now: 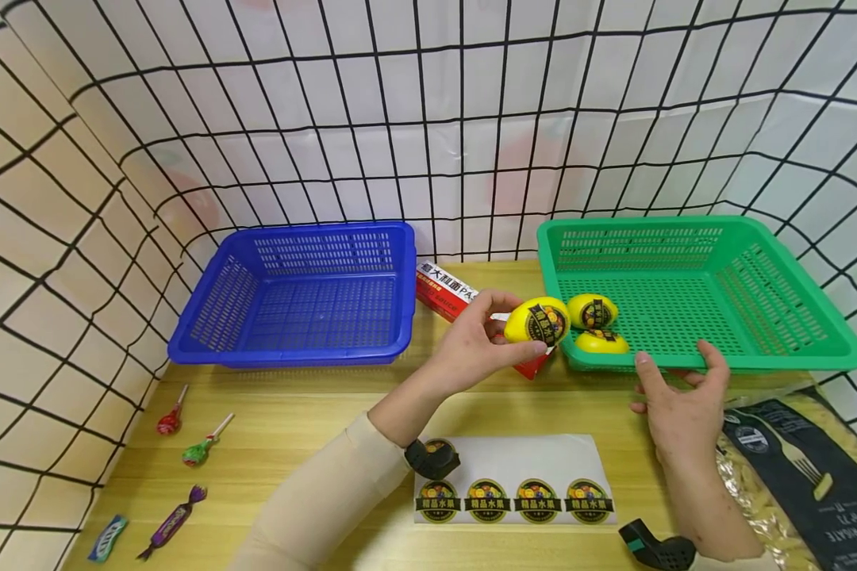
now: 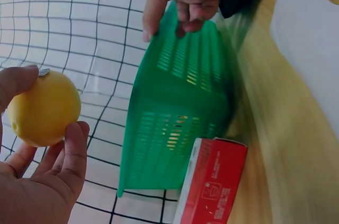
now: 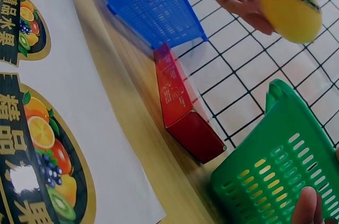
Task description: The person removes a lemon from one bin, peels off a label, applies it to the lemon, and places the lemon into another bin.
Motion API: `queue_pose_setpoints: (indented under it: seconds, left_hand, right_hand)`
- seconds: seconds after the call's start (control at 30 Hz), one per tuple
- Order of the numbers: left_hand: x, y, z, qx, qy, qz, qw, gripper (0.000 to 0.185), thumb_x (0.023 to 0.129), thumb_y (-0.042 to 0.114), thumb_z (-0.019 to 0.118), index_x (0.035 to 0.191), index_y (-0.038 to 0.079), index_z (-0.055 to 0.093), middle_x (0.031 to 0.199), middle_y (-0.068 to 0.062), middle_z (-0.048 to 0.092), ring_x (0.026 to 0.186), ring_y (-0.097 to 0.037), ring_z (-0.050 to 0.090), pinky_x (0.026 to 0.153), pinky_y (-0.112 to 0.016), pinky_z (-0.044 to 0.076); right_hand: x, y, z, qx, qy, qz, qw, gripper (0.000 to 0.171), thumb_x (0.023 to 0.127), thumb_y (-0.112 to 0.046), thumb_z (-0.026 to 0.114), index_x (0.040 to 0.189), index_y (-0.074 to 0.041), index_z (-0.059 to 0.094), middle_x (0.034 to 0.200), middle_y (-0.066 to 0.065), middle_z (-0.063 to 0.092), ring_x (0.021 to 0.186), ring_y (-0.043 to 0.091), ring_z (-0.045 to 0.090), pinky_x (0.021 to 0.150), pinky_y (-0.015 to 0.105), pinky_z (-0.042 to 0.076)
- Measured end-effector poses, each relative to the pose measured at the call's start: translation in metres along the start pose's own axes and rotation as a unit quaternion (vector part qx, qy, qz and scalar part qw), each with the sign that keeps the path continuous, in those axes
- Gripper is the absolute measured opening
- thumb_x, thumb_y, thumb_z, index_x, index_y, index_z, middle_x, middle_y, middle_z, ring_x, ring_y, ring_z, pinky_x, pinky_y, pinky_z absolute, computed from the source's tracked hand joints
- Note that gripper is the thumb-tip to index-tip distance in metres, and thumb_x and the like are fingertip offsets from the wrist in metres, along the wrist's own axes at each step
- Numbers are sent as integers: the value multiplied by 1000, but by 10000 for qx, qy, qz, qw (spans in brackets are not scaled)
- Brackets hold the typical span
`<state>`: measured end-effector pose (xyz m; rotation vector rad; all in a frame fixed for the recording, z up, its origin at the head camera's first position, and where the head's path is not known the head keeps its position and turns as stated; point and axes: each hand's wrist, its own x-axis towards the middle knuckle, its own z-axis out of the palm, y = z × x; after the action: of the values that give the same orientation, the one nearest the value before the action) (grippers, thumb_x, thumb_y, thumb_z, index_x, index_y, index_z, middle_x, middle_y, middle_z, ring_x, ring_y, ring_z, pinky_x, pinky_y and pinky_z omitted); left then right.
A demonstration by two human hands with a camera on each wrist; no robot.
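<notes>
My left hand holds a yellow lemon between thumb and fingers, just left of the green basket. A dark round fruit label is on the lemon's side. Two more labelled lemons, one behind and one in front, lie in the basket's front left corner. At the basket's front rim, my right hand grips with thumb and index finger over the edge and the other fingers against the outer wall. A white sheet of matching labels lies on the table between my forearms.
A blue basket stands at the back left. Between the baskets lies a red and white pasta box. Bagged penne is at the right. Lollipops, red and green, and wrapped candies lie at the left. Black-lined sheeting surrounds the table.
</notes>
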<state>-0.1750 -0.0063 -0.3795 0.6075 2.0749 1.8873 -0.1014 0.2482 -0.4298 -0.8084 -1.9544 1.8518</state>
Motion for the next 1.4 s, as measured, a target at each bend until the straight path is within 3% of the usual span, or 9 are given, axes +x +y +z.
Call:
queue_pose_setpoints:
  seconds: [0.2,0.4,0.63,0.73,0.87,1.03,1.4]
  left_hand:
    - [14,3,10,-140,37,180,9997,55,87,14,82,135,19,55,126,-1,57,84,-10,68,71,-23,58]
    - [35,-1,21,711,-157,639,9953,53,88,22,82,137,21,61,129,0,63,96,-6,67,81,-21,60]
    - [60,-4,35,1982,-210,1023,9746,55,86,30,83,136,18,63,127,1,65,100,-6,63,79,-13,55]
    - [75,-4,41,2501,-272,1093,9616,57,87,36,82,138,19,62,131,4,63,103,-4,59,80,-10,52]
    - [98,-5,45,2935,-318,1023,9499,58,89,42,78,140,21,60,135,6,59,112,-3,55,91,-10,49]
    - [122,-11,42,3138,-239,730,9464,59,91,45,75,143,23,57,139,7,57,120,-3,53,99,-11,45]
    - [143,-14,32,3948,-187,554,9169,55,92,50,73,141,30,59,136,15,63,117,0,55,96,-23,37]
  right_hand:
    - [1,1,0,44,19,-70,10000,84,92,-25,75,156,-34,23,110,-2,35,60,3,64,46,21,53]
    - [1,1,1,70,27,-44,10000,83,92,-26,76,156,-34,23,110,-2,34,60,2,64,46,20,53]
    - [0,3,1,-43,-11,-51,10000,84,92,-28,76,157,-35,22,109,-3,34,61,3,64,47,22,54]
    - [0,2,1,-35,-23,-29,10000,84,92,-28,76,156,-35,22,110,-2,34,62,4,64,47,22,55]
    - [1,1,0,34,8,37,10000,83,91,-29,76,156,-36,24,110,-3,35,62,4,64,47,22,54]
    - [1,3,0,26,-18,40,10000,84,91,-29,76,156,-36,24,110,-3,35,63,5,64,46,23,54]
    - [1,2,-2,161,-7,92,9998,83,91,-27,76,155,-37,24,110,-3,34,63,5,63,47,23,54]
